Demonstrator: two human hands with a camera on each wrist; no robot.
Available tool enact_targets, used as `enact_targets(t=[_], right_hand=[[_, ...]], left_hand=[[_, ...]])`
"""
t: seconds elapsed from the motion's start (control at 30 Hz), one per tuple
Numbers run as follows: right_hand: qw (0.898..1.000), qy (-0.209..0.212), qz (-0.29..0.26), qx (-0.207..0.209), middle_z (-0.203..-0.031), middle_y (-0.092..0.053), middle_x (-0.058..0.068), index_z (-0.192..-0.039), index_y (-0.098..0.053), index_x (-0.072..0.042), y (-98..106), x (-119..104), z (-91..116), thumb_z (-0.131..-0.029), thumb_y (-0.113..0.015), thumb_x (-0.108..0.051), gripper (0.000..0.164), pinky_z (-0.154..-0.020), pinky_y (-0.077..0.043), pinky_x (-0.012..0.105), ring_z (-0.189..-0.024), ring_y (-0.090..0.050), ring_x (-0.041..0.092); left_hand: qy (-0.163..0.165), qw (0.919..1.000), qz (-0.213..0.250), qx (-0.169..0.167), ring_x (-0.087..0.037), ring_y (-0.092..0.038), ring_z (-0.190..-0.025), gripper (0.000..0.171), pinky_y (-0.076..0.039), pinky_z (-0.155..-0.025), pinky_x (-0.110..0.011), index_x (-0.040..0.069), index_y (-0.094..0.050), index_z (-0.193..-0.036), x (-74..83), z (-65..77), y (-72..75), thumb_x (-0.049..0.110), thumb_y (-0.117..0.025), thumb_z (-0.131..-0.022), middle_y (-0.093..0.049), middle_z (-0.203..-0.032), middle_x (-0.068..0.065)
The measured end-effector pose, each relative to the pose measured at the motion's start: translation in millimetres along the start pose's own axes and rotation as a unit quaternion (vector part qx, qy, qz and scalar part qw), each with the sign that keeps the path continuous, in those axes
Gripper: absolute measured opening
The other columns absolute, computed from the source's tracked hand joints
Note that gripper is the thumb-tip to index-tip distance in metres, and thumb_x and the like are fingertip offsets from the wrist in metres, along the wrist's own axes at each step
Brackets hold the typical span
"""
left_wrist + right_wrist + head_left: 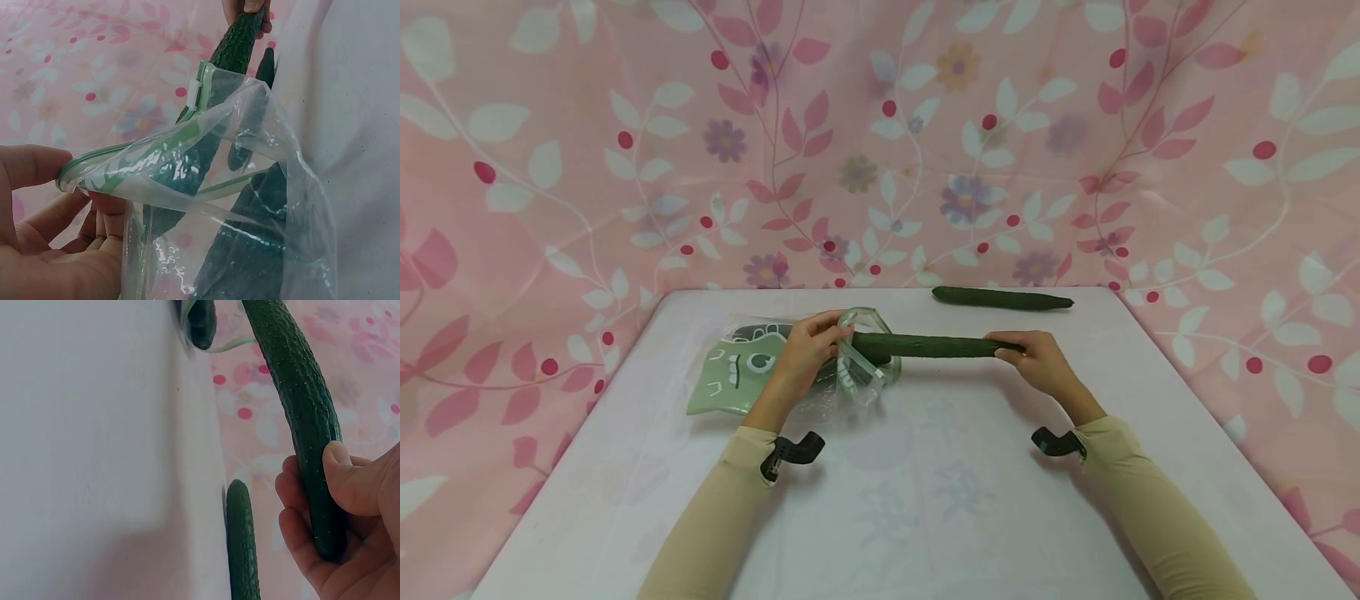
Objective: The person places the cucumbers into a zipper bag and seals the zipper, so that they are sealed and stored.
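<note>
My right hand [1036, 358] grips a long green cucumber [936, 346] by its right end. The cucumber's other end is inside the mouth of a clear plastic zip bag [857, 387] with a green zip edge and slider [194, 94]. The left hand [808, 350] pinches the bag's rim between thumb and fingers, and the mouth gapes. Another cucumber [244, 244] shows through the plastic, lower in the bag. A green cartoon face [730, 371] with an eye and teeth is printed on the bag's left part.
One more cucumber [1003, 298] lies near the back edge of the white table [940, 500]. Behind the table hangs a pink curtain [880, 150] with leaves and flowers. Black wrist cameras [801, 448] sit at both sleeves.
</note>
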State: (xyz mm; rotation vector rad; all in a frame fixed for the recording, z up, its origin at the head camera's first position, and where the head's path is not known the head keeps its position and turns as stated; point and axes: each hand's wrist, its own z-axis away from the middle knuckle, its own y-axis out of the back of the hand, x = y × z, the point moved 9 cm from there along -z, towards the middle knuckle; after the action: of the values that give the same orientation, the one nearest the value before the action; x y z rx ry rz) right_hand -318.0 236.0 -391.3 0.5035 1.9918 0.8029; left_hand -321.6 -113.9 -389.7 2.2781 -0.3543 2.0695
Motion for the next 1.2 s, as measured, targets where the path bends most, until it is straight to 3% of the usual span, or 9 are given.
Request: enact_targets(t=[0.1, 0.3, 0.47, 0.7, 1.2], right_hand=[[1.000, 0.003, -0.005, -0.002, -0.107, -0.076, 0.014, -0.123, -0.076, -0.001, -4.6, -1.8, -2.7, -0.095, -0.074, -0.001, 0.028, -0.058, -0.033, 0.033, -0.059, -0.035, 0.011], [1.000, 0.007, -0.011, -0.012, -0.108, -0.076, 0.013, -0.123, -0.077, -0.002, -14.2, -6.9, -8.5, -0.094, -0.075, 0.000, 0.029, -0.060, -0.034, 0.033, -0.061, -0.039, 0.014], [1.000, 0.008, -0.015, -0.019, -0.112, -0.075, 0.013, -0.123, -0.077, -0.004, -23.2, -11.1, -12.6, -0.095, -0.074, -0.001, 0.029, -0.062, -0.036, 0.034, -0.065, -0.043, 0.018], [0.999, 0.010, -0.022, -0.030, -0.095, -0.075, 0.012, -0.125, -0.075, 0.000, -32.8, -19.2, -16.0, -0.095, -0.074, -0.001, 0.030, -0.062, -0.034, 0.034, -0.061, -0.038, 0.016], [0.998, 0.020, -0.036, -0.039, -0.115, -0.075, 0.013, -0.123, -0.077, -0.003, -54.3, -37.0, -26.7, -0.095, -0.074, -0.002, 0.028, -0.065, -0.038, 0.034, -0.068, -0.046, 0.017]], left_hand=[[0.002, 1.0000, 0.005, -0.001, -0.018, -0.059, -0.096, 0.037, -0.050, -0.079, -0.029, -0.008, -0.062, -0.136, -1.0, -0.6, 0.1, 0.008, -0.064, -0.103, -0.058, -0.128, -0.031], [0.003, 1.0000, 0.002, 0.002, -0.018, -0.059, -0.098, 0.037, -0.050, -0.079, -0.029, -0.007, -0.062, -0.136, -0.3, -0.5, 1.5, 0.008, -0.065, -0.103, -0.062, -0.124, -0.024], [0.003, 1.0000, 0.004, 0.000, -0.019, -0.059, -0.097, 0.036, -0.050, -0.079, -0.029, -0.008, -0.062, -0.135, 0.2, 0.2, 1.3, 0.007, -0.064, -0.103, -0.061, -0.124, -0.026], [0.006, 1.0000, 0.001, -0.002, -0.020, -0.060, -0.099, 0.036, -0.050, -0.081, -0.031, -0.006, -0.063, -0.137, 0.6, 0.7, 0.3, 0.008, -0.064, -0.103, -0.066, -0.114, -0.008], [-0.002, 1.0000, 0.001, -0.005, -0.020, -0.059, -0.099, 0.037, -0.050, -0.080, -0.030, -0.006, -0.063, -0.136, 3.6, 0.0, -0.7, 0.009, -0.065, -0.103, -0.067, -0.113, -0.008]])
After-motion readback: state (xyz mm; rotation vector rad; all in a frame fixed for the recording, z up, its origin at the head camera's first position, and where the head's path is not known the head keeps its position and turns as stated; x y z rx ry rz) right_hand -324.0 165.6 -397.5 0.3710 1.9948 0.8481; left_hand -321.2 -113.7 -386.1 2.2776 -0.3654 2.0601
